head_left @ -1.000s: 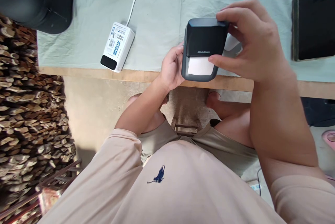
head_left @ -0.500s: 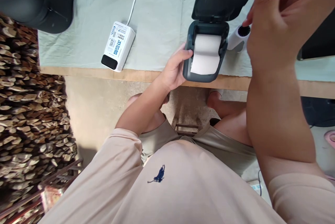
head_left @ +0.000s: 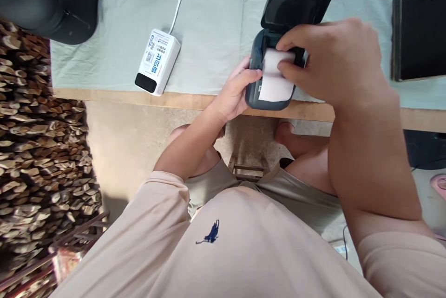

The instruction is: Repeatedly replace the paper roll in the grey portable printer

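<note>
A dark label printer point(head_left: 256, 96) sits at the table's front edge with its black lid point(head_left: 296, 1) swung up and back. A white paper roll point(head_left: 273, 82) lies inside, its loose end hanging over the printer's front. My left hand point(head_left: 237, 87) grips the printer's left side, thumb on the rim. My right hand point(head_left: 341, 59) reaches in from the right, its thumb and forefinger closed on the roll near its right end. This hand covers the printer's right side.
A white power bank point(head_left: 156, 59) with a short cable point(head_left: 178, 3) lies on the cloth-covered table point(head_left: 216, 24) at left. A black case point(head_left: 75, 1) stands at the far left, and a dark tablet point(head_left: 420, 31) lies at right. Stacked firewood point(head_left: 42, 140) is beside the table.
My right hand has come down from the lid to the paper roll. The lid leans further back, and the printer has shifted slightly right. A white cylinder beside it is now hidden.
</note>
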`<state>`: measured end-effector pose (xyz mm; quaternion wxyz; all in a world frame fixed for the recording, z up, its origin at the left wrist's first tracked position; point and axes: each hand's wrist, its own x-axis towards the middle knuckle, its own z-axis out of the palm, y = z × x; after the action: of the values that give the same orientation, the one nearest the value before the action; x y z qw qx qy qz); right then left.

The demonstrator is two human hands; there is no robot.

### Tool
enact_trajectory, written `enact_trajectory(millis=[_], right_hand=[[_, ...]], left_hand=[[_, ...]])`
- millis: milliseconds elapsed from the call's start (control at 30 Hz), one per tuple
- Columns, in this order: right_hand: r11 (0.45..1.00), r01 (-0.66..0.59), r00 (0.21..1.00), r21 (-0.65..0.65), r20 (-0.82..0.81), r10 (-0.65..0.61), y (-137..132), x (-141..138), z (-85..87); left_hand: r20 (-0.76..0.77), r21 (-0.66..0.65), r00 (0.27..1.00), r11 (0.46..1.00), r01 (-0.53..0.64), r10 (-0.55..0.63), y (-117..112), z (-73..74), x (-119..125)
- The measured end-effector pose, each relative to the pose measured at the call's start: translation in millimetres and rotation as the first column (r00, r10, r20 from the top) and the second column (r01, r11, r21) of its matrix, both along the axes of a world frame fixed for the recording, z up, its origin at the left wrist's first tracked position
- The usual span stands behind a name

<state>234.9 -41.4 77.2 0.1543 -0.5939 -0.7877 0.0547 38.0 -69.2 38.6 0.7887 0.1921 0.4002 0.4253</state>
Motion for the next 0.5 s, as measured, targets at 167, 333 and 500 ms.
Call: enact_trajectory(millis=[167,333,500], right_hand=[[0.996,-0.085,0.996,0.003,-0.019,0.085,3,3,-3.9],[0.993,0.037,0.996,-0.116,0.082,-0.027,4,-2,-1.9],[0.994,-0.052,0.995,-0.1,-0.088,0.043,-3,-1,14.0]], left_hand=[[-0.029,0.094,1.0,0.996,-0.001,0.003,-4,0.5,1],[-0.049,0.135,0.999,0.991,0.008,-0.002,-4,-3.7,1],[0.007,0.124,1.0,0.992,0.012,-0.013,-2,-3.7,0]])
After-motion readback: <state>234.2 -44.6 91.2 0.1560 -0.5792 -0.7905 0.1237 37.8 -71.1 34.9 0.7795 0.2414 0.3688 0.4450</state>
